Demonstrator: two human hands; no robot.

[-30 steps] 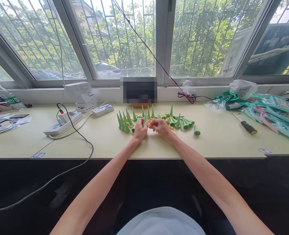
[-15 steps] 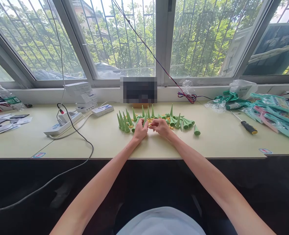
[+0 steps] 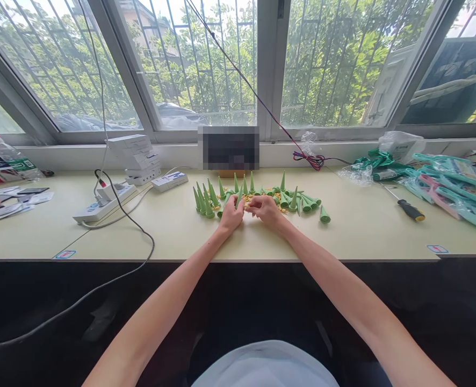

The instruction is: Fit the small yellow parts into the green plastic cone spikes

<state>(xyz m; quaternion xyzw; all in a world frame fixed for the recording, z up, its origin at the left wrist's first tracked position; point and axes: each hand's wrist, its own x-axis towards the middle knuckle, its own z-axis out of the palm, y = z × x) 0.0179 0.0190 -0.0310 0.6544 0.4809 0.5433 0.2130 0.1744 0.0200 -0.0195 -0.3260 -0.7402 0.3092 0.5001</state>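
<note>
My left hand (image 3: 231,214) is closed around a green cone (image 3: 239,196) whose tip points up and away. My right hand (image 3: 266,208) pinches something small and yellow at the cone's base; what it is I cannot make out. Both hands rest on the pale table (image 3: 181,231) in front of a pile of small yellow parts (image 3: 249,199). Several green cones stand upright (image 3: 204,202) to the left of my hands. More green cones lie on their sides (image 3: 307,202) to the right, one cone (image 3: 324,215) apart from the rest.
A white power strip (image 3: 103,202) with a black cable (image 3: 141,231) lies at the left, beside stacked white boxes (image 3: 139,157). A yellow-handled screwdriver (image 3: 409,209) and teal packaged goods (image 3: 451,188) lie at the right. Red and black wires (image 3: 308,159) hang from the window.
My hands stay almost still at the pile, with only small finger movements at the cone. At the far left edge, another person's hand has come a little further into view.
</note>
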